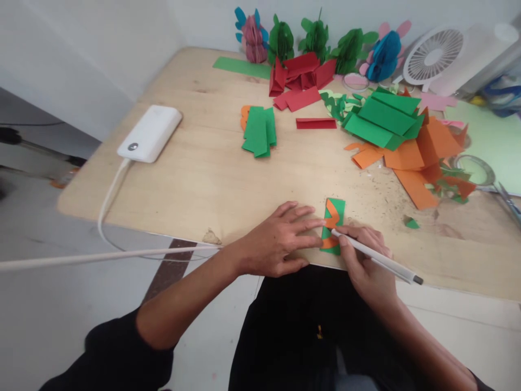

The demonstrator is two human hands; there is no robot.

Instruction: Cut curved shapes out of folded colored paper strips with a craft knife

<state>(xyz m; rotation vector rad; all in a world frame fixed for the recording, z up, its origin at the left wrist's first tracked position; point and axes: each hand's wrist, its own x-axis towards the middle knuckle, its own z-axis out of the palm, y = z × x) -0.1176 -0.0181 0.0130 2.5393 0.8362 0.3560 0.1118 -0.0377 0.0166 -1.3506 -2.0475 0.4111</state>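
A small green paper strip [337, 206] lies near the table's front edge, with a curved orange paper cutout [332, 213] on top of it. My left hand [280, 239] is flat with its fingers spread, and its fingertips press on the left side of the cutout. In my right hand [370, 255] is a white pen [378, 255], gripped between thumb and fingers. Its tip touches or nearly touches the paper by the cutout's edge. Part of the cutout is hidden under my left fingers.
Folded green papers [256, 133], red papers [301, 73] and a pile of green [386, 117] and orange sheets [435, 144] lie farther back. A white power bank [150, 133] with a cable sits left. Paper figures [280, 41] and a small fan [434, 54] line the wall.
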